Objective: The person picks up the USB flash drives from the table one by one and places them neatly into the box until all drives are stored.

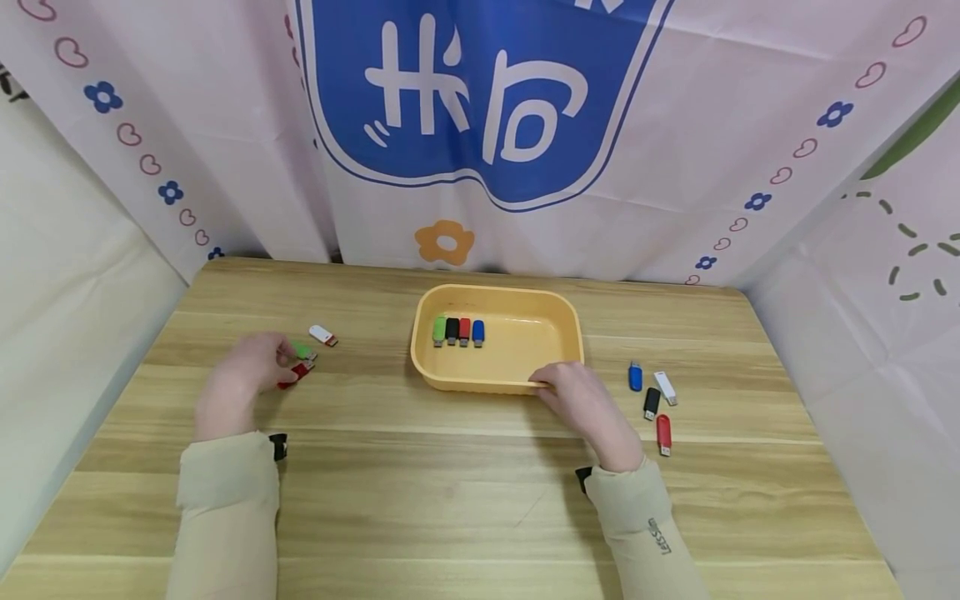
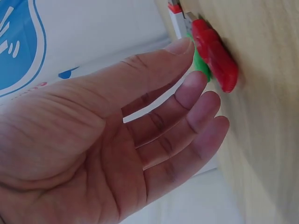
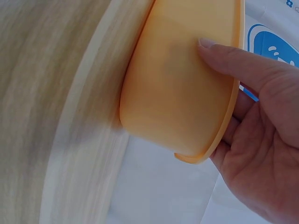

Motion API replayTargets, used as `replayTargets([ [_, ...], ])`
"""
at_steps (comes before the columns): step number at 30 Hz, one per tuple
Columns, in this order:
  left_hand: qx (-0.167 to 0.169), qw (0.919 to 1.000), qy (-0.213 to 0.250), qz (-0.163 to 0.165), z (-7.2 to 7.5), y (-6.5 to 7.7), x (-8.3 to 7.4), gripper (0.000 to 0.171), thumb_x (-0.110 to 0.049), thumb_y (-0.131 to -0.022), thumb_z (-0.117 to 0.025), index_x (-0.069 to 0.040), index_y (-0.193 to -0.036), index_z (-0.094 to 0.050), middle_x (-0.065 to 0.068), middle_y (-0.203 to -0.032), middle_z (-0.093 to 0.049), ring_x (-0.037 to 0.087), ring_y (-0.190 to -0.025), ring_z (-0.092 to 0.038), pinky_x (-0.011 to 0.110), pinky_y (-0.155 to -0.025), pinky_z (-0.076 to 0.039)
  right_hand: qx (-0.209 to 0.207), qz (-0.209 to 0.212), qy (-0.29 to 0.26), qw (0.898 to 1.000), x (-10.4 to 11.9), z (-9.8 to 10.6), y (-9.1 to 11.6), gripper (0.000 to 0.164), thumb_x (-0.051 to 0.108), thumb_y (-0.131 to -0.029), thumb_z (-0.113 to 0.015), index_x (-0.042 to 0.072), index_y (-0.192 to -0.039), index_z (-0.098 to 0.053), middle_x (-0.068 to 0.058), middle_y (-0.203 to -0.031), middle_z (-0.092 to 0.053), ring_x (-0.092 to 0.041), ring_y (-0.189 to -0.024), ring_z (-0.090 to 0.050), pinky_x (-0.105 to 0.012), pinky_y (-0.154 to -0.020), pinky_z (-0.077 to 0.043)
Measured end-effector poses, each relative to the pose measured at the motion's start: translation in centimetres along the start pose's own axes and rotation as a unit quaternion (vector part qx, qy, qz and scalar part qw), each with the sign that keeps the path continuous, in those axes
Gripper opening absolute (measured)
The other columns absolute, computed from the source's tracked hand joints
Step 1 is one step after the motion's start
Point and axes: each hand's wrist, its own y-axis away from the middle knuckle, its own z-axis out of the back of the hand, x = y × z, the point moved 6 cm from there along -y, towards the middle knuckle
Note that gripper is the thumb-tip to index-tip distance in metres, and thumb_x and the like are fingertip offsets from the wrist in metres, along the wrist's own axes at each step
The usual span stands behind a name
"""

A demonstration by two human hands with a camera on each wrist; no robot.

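My left hand (image 1: 243, 379) hovers at the left of the table, fingers gently bent, thumb and forefinger apart. Its fingertips are right by a green USB flash drive (image 1: 302, 351) and a red USB flash drive (image 2: 215, 56). A white USB flash drive (image 1: 322, 335) lies just beyond them. With its thumb outside and fingers over the rim, my right hand (image 1: 581, 408) grips the near right edge of a yellow plastic basin (image 3: 173, 93). Inside the basin, green (image 1: 439, 330), black (image 1: 452, 330), red (image 1: 465, 331) and blue (image 1: 478, 332) flash drives stand in a row toward the left.
Right of the basin lie loose flash drives: blue (image 1: 635, 377), white (image 1: 664, 387), black (image 1: 652, 403) and red (image 1: 663, 433). A printed white curtain (image 1: 262, 167) hangs behind the wooden table (image 1: 435, 500), with pale cloth at both sides.
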Motion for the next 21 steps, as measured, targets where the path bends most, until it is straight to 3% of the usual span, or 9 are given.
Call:
replayTargets([
  [21, 0.017, 0.9997, -0.008, -0.016, -1.1, -0.8, 0.0, 0.029, -0.007, -0.084, -0.075, 0.006, -0.105, -0.06, 0.014, -0.089, -0.058, 0.027, -0.083, -0.052, 0.037, -0.073, -0.044, 0.003, -0.003, 0.002, 1.0, 0.1, 0.1, 0.0, 0.008, 0.011, -0.09, -0.074, 0.011, -0.095, -0.08, -0.005, -0.096, -0.078, -0.017, -0.087, -0.073, -0.037, -0.08, -0.059],
])
